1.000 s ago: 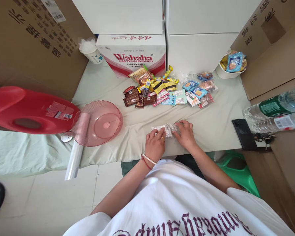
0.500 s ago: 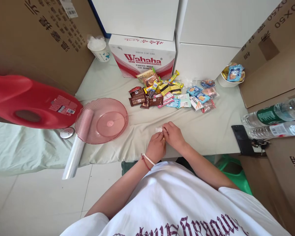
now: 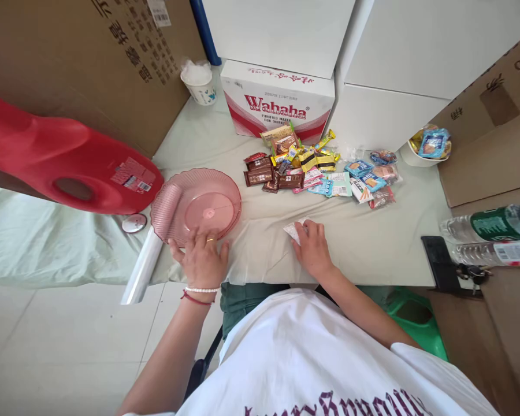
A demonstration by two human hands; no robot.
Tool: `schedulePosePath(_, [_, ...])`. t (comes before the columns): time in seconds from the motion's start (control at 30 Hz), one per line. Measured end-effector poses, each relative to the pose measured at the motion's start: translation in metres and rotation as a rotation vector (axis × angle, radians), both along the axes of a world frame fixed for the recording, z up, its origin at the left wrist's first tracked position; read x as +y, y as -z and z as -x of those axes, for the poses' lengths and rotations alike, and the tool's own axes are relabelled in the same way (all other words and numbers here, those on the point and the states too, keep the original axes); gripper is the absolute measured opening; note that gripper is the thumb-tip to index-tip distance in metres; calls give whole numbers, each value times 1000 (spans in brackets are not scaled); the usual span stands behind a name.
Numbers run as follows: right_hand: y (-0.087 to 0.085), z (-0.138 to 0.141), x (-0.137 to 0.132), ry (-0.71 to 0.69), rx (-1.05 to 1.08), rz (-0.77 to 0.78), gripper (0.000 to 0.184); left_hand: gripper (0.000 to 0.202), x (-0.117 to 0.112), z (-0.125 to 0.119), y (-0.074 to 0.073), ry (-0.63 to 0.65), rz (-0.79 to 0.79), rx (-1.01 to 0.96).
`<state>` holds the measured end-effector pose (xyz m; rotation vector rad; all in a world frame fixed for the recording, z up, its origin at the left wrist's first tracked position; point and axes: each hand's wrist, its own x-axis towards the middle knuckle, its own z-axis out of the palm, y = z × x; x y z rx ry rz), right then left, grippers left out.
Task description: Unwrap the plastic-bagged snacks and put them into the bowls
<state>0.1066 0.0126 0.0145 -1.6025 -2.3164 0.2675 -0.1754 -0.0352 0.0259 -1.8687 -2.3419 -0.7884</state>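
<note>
Fingers wide, I had the left hand (image 3: pixel 203 259) at the near rim of the round pink bowl (image 3: pixel 212 211), which lay just ahead of them; the right hand (image 3: pixel 313 248), farther off, pinched a white wrapper (image 3: pixel 290 231) right of the bowl.

Wht tee (image 3: pixel 303 346), purple ltrs (image 3: pixel 338 403); wht beads (image 3: pixel 203 290), red cord (image 3: pixel 198 300), gold ring (image 3: pixel 210 240).
</note>
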Motion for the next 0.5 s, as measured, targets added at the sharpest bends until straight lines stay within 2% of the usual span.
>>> schedulePosePath(0.07, [-1,-12,0,31,120,-45,41,20,1,15,2,54,73,43])
schedulePosePath(0.13, [-2,-33,0,78,284,-63,39,20,-3,22,0,133,37,69])
schedulePosePath(0.2, [-4,-63,-2,195,468,-42,39,16,-11,18,-7,263,-23,75])
schedulePosePath(0.3, [-17,-110,-6,479,787,-19,44,15,-22,-10,-21,511,-55,49])
schedulePosePath(0.37, [-35,-135,-6,579,1038,-26,49,17,-27,-38,-28,656,-52,11])
schedulePosePath(0.43, [-56,-150,-5,552,1215,-13,51,20,-28,-68,-29,781,-41,-18])
schedulePosePath(0.5, [-75,-153,-2,456,1205,59,52,20,-26,-94,-25,885,-42,-13])
